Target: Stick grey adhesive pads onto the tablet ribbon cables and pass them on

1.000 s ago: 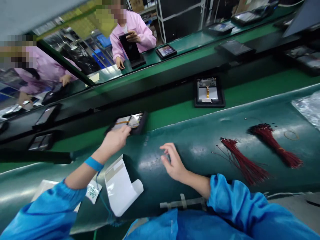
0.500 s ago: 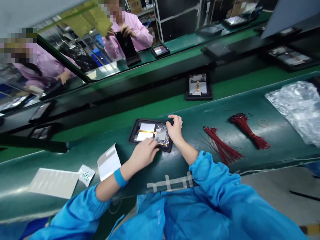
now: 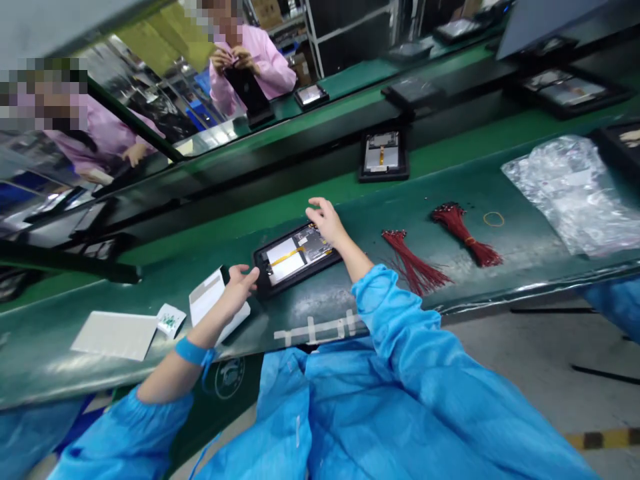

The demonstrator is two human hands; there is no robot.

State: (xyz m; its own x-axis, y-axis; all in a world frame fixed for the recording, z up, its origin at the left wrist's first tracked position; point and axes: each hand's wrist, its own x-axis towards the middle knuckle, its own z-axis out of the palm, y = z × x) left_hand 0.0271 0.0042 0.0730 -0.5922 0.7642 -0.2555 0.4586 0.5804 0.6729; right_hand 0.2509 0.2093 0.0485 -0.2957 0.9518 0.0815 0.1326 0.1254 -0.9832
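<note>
An open tablet [image 3: 286,268] with a silver battery, an orange ribbon cable and a dark circuit board lies face up in a black tray [image 3: 280,288] on the green bench. The tray sits tilted, its right end farther from me. My left hand [image 3: 239,288] is at the tray's left end, thumb and fingers apart, with the thumb by the tray's corner. Over the tray's right end is my right hand [image 3: 327,223], its fingers spread and partly covering the circuit board. Whether its hidden fingertips touch the tray, I cannot tell.
Red wire bundles [image 3: 413,263] lie to the right, near a rubber band [image 3: 493,219] and clear plastic bags [image 3: 565,193]. On the left are a folded white card [image 3: 207,297], a small packet [image 3: 171,321] and a pale sheet [image 3: 117,335]. Another tablet tray [image 3: 384,157] stands behind; two co-workers in pink sit opposite.
My left hand has moved from the tablet's front edge to the tray's left end. The tray has turned, its right end swinging away from me. My right hand has stayed by its right end.
</note>
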